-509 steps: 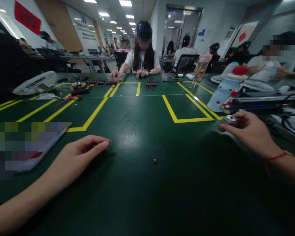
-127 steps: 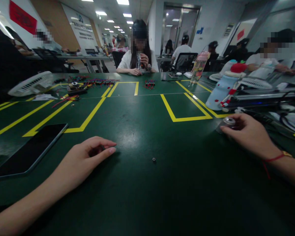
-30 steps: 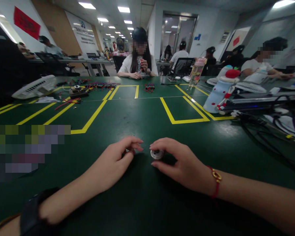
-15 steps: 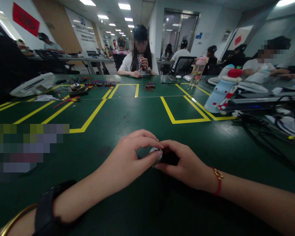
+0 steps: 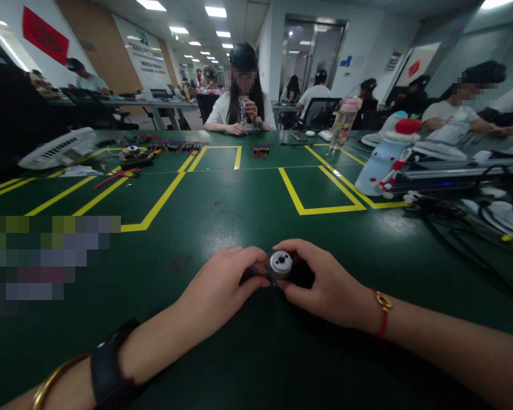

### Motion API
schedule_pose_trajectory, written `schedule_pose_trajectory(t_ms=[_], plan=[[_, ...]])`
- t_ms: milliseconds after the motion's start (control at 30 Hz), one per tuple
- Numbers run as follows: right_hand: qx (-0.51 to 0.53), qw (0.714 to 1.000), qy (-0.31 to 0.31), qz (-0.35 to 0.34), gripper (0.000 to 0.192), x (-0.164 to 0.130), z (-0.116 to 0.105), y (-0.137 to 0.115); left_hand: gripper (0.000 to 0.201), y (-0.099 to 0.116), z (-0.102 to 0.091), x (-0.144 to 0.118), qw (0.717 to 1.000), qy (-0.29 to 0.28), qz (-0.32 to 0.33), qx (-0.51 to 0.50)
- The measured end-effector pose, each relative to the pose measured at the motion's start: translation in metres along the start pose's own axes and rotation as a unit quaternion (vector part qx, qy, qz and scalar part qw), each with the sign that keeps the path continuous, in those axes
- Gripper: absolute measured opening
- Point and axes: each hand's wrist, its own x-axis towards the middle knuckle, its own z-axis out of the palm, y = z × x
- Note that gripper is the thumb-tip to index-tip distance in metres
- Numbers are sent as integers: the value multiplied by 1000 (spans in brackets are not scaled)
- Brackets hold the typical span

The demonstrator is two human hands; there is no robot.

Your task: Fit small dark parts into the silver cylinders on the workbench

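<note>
Looks like they're mid-assembly from where I'm standing: both hands meet at the middle of the green table (image 5: 256,216), the right hand (image 5: 325,285) clamped around a small round metal part (image 5: 281,263), the left hand (image 5: 222,285) pinching at its side. Whatever's being fitted isn't visibly seated yet; can't tell more.

Open-plan assembly workshop: long green table (image 5: 239,193) marked with yellow tape lines (image 5: 158,205), wire bundles (image 5: 175,146), seated co-workers (image 5: 241,108), ceiling strip lights (image 5: 216,11).
</note>
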Motion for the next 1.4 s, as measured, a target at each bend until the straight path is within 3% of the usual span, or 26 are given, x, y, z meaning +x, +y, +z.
schedule_pose_trajectory(t_ms=[167,267,333,467,567,633,700,767,833,867,933,1000,1100,1200,1300,1400], plan=[[-18,1000,0,1,44,4,-7,0,30,-1,-3,-4,999,-4,-32,-29],[-87,991,73,68,46,2,-37,16,35,-17,-18,-13,995,27,-88,-45],[-158,969,134,135,52,-7,-68,38,35,-33,-29,-22,987,48,-134,-69],[-272,897,221,271,58,-34,-130,93,32,-58,-45,-34,960,103,-219,-142],[-323,858,265,300,62,-48,-151,114,32,-64,-46,-35,947,131,-246,-162],[-381,843,298,234,77,-47,-145,107,34,-63,-43,-34,945,135,-248,-167],[-431,844,291,133,83,-37,-122,86,35,-62,-41,-33,945,132,-248,-170],[-427,877,215,56,65,-23,-86,55,35,-61,-39,-33,946,129,-245,-169],[-343,937,62,1,51,-8,-45,25,34,-62,-38,-33,948,127,-240,-164],[-309,951,24,-18,49,-1,-27,12,34,-63,-38,-34,950,126,-239,-160],[-259,964,-27,-48,35,11,0,-5,34,-63,-38,-34,952,122,-236,-154],[-251,966,-32,-55,22,19,6,-11,34,-64,-39,-35,953,119,-234,-150],[-278,960,23,-21,25,18,-27,2,34,-63,-38,-35,955,115,-229,-148],[-321,939,122,37,30,0,-90,30,34,-62,-38,-33,955,114,-232,-144],[-378,896,190,135,31,-26,-149,59,34,-61,-37,-32,954,121,-239,-137],[-422,841,186,283,32,-45,-180,80,34,-61,-37,-33,953,124,-244,-132]])
